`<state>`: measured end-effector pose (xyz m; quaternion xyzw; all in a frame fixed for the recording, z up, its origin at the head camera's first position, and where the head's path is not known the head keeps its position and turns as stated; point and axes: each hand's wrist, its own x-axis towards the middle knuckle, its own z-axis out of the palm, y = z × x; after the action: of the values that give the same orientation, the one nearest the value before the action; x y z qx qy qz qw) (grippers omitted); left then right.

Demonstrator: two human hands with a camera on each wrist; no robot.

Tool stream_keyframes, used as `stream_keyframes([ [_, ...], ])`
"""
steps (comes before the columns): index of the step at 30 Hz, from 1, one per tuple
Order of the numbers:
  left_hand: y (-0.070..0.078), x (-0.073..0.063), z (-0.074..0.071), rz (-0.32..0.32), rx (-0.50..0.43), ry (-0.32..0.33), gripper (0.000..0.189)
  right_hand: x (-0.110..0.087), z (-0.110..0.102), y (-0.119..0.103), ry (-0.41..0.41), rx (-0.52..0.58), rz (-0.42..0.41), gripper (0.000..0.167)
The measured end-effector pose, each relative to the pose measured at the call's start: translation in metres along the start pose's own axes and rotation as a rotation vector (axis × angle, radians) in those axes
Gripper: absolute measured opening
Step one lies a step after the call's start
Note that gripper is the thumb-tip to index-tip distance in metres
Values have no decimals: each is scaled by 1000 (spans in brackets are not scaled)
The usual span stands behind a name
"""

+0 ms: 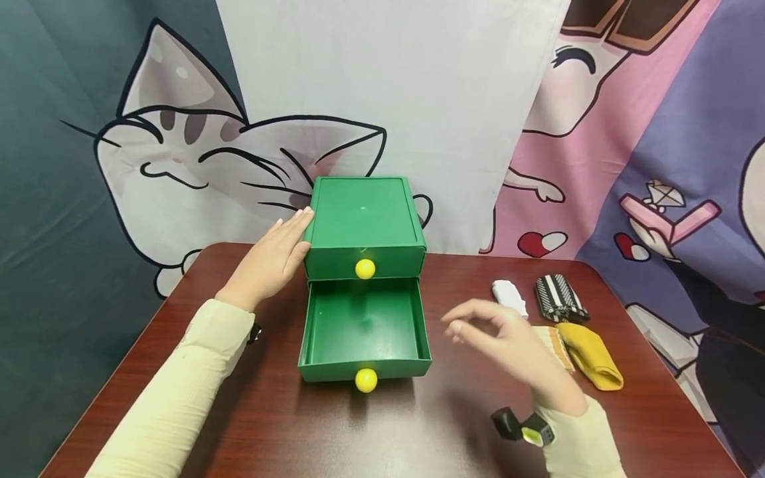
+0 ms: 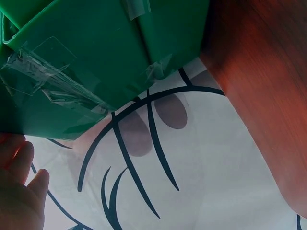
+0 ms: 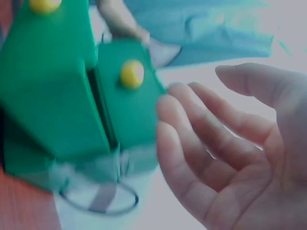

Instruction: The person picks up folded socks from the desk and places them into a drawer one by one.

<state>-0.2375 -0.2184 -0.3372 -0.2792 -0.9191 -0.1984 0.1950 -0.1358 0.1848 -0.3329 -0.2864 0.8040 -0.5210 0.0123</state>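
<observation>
Pale sleeves [image 1: 173, 392] run off the bottom edge here, and the right wrist view blurs the green drawer unit [image 1: 367, 212]. An orange-striped cloth [image 1: 554, 345], right of the unit, sits half hidden behind the right hand [image 1: 508, 342], and that hand hangs beside the unit's pulled-out lower drawer [image 1: 329, 372], fingers loosely bent, nothing in them! Over to the left hand [image 1: 271, 259]: fingers straight, laid against the unit's left side. Beneath the unit, glossy red-brown counter [image 1: 358, 438]; to its right, a yellow cloth [image 1: 592, 355], a black-and-white bundle [image 1: 560, 299], a white item [image 1: 510, 299] that's tough to identify. Behind the unit hangs cat-printed fabric [image 1: 388, 66].
</observation>
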Motion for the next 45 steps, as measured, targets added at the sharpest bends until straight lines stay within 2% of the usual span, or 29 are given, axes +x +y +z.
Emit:
stream_keyframes([
  [4, 0, 0, 1, 1, -8, -2, 61, 9, -23, 17, 126, -81, 91, 12],
  [9, 1, 0, 1, 1, -11, -1, 60, 19, -52, 46, 184, -187, 206, 20],
  [18, 2, 0, 0, 1, -5, -4, 60, 32, -91, 104, 149, -386, 370, 30],
  [22, 3, 2, 0, 3, -4, -4, 60, 35, -102, 121, 161, -485, 449, 33],
  [25, 2, 2, -1, 0, -5, -3, 61, 39, -108, 131, 125, -524, 509, 36],
  [30, 3, 1, -1, -4, -10, -5, 61, 42, -113, 147, 15, -483, 652, 35],
  [34, 3, 0, 0, -2, -11, -11, 61, 40, -114, 156, -20, -418, 750, 30],
  [39, 2, 0, -1, -7, -1, -16, 60, 40, -114, 162, -40, -378, 794, 26],
  [45, 1, 0, -2, -8, -3, -14, 61, 44, -110, 164, 2, -266, 818, 22],
])
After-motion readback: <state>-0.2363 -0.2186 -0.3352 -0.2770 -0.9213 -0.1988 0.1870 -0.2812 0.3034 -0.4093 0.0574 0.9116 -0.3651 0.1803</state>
